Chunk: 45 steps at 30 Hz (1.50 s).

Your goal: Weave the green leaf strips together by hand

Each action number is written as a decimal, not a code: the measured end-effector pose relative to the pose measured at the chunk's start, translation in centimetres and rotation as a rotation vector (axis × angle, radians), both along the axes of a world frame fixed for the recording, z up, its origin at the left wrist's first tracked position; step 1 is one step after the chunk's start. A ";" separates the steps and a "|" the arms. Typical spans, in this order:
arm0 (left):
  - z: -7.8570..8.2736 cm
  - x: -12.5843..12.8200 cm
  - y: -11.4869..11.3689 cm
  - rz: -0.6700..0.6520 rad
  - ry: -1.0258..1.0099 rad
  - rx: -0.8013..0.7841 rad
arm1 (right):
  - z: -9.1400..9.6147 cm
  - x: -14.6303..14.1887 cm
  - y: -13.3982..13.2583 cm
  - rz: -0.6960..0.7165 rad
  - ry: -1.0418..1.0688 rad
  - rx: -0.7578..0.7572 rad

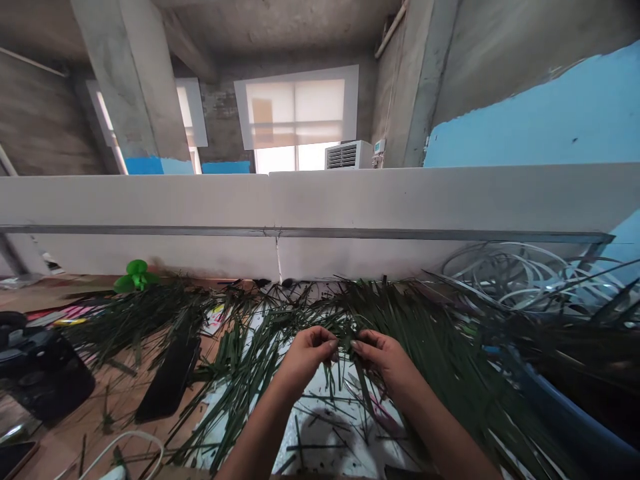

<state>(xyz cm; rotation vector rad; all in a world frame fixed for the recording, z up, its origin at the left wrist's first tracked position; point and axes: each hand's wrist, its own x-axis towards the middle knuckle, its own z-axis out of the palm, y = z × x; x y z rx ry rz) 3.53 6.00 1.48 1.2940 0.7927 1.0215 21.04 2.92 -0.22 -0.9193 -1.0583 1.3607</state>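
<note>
Left hand (311,350) and right hand (383,357) work close together, just below frame centre, both pinching narrow dark-green strips (347,335).

Thumbs and forefingers nearly closed on the strips, remaining fingers curled; exact grip too small to make out, some ends hanging below. Beneath, lower centre: white surface (320,443), littered with loose cut pieces. Long green blades (433,353) heaped right of the right hand; looser bundle (235,393) left of the left forearm. Black flat object (170,380) lies lower left, dark camera-like item (43,373) at left edge, bright-green ornament (136,275) beyond, near the white partition (350,200). Pale coils (520,270) sit at right, above a blue-rimmed container (565,407).
</note>
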 end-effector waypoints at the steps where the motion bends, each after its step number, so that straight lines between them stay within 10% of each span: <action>1: 0.0 0.0 0.0 0.010 -0.017 -0.017 | 0.1 0.0 0.0 -0.011 0.000 0.002; 45: 0.0 1.1 -1.1 0.123 -0.031 -0.065 | 1.0 -0.2 -0.6 -0.085 -0.210 0.109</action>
